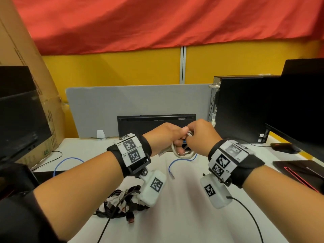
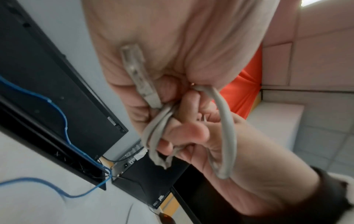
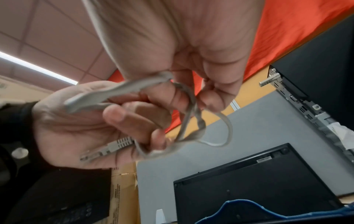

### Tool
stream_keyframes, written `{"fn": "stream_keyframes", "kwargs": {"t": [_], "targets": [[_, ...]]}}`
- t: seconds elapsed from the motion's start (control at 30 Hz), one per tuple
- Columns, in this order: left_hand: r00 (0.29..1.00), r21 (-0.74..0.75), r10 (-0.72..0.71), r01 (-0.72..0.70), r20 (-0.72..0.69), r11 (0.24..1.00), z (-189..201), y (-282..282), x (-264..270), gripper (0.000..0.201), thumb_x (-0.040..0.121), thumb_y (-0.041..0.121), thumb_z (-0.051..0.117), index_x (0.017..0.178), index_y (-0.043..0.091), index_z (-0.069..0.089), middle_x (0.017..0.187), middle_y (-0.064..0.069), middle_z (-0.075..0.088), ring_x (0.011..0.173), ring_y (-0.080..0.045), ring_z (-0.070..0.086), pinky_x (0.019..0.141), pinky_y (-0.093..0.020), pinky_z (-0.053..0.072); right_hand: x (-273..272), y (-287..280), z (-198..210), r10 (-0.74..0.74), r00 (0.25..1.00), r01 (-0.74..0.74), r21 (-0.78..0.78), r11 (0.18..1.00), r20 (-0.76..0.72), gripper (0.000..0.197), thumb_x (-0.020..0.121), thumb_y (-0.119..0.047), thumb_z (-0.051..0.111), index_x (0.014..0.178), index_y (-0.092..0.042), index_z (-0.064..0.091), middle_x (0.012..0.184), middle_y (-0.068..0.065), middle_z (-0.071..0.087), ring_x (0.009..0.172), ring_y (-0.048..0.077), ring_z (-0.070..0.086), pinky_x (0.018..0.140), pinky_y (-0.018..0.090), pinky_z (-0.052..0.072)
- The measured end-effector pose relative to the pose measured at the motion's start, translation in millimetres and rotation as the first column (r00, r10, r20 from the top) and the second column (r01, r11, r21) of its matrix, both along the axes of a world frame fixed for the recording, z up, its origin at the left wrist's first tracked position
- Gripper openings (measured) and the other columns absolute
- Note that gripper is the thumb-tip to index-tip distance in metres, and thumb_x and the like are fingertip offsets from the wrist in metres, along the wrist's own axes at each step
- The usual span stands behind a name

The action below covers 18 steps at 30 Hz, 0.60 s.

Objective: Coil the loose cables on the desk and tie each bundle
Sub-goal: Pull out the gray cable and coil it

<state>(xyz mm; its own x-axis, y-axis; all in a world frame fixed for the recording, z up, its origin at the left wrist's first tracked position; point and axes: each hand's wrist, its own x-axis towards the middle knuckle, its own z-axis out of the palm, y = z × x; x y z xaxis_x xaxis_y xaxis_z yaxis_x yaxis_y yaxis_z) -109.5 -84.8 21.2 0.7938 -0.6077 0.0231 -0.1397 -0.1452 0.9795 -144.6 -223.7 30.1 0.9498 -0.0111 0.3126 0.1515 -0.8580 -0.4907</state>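
Note:
Both hands meet above the white desk [image 1: 184, 199], holding a small coil of grey network cable [image 1: 182, 154]. My left hand [image 1: 168, 137] grips the coil's loops [image 2: 159, 128] in its curled fingers, and a clear plug [image 2: 134, 63] lies against its palm. My right hand [image 1: 199, 135] pinches a strand of the same grey cable [image 3: 191, 106] at the top of the bundle. The second plug [image 3: 107, 149] sticks out below the left hand's fingers. A loose blue cable [image 1: 68, 160] runs across the desk beneath the hands. A tangle of black cables [image 1: 121, 202] lies at the near left.
A black keyboard [image 1: 156, 123] leans against a grey divider [image 1: 136, 106]. A black computer tower [image 1: 242, 109] and monitor [image 1: 301, 102] stand at the right, with a mouse [image 1: 284, 148] and dark pad [image 1: 301, 171]. Another monitor [image 1: 21, 116] and a cardboard box [image 1: 43, 95] stand at the left.

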Motion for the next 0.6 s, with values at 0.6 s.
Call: {"fn": "stream_keyframes", "kwargs": {"t": [0.6], "targets": [[0.874, 0.018, 0.251, -0.284, 0.416, 0.959, -14.5, -7.8, -4.0, 0.037, 0.1, 0.027, 0.049, 0.068, 0.009, 0.052, 0.051, 0.005, 0.05, 0.033, -0.004, 0.045, 0.039, -0.016, 0.039, -3.5, 0.4, -10.0, 0.054, 0.994, -0.015, 0.359, 0.933, -0.097, 0.018, 0.082, 0.002, 0.062, 0.073, -0.01, 0.071, 0.073, 0.012, 0.072, 0.074, 0.026, 0.072, 0.071, 0.037, 0.06]]}}
